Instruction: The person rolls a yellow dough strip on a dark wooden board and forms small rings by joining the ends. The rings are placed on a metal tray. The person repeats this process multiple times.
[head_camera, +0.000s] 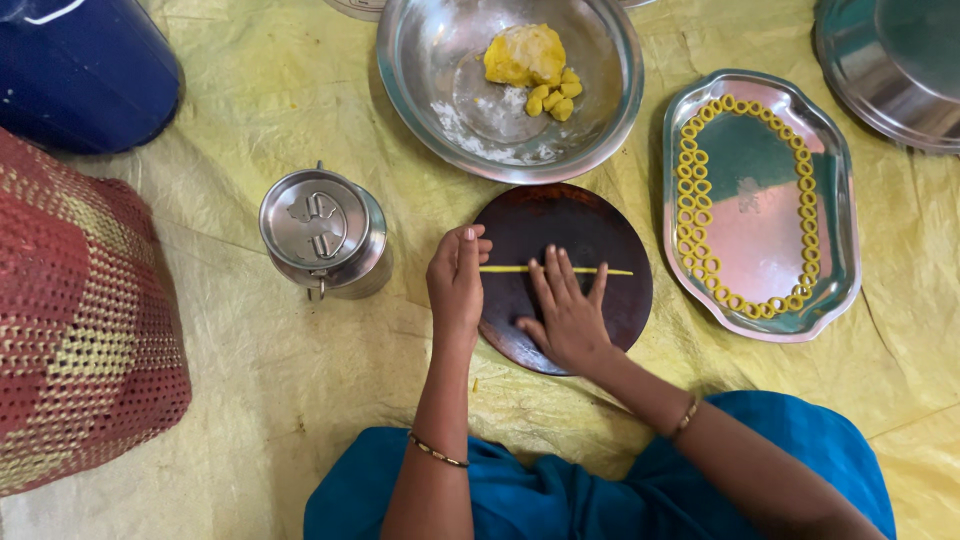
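Note:
A round dark wooden board (585, 225) lies on the yellow sheet in front of me. Across it stretches a thin yellow dough strand (615, 271). My right hand (568, 312) lies flat on the board, fingers spread over the strand's middle. At the board's left edge my left hand (456, 278) has its fingertips at the strand's left end. Behind the board, a steel bowl (420, 80) holds a yellow dough lump (525, 54) and a few small dough pieces (556, 98).
A steel tray (760, 200) at the right carries several yellow dough rings around its rim. A lidded steel can (322, 232) stands to the left. A blue container (80, 70), a red woven basket (80, 330) and another steel vessel (890, 60) border the sheet.

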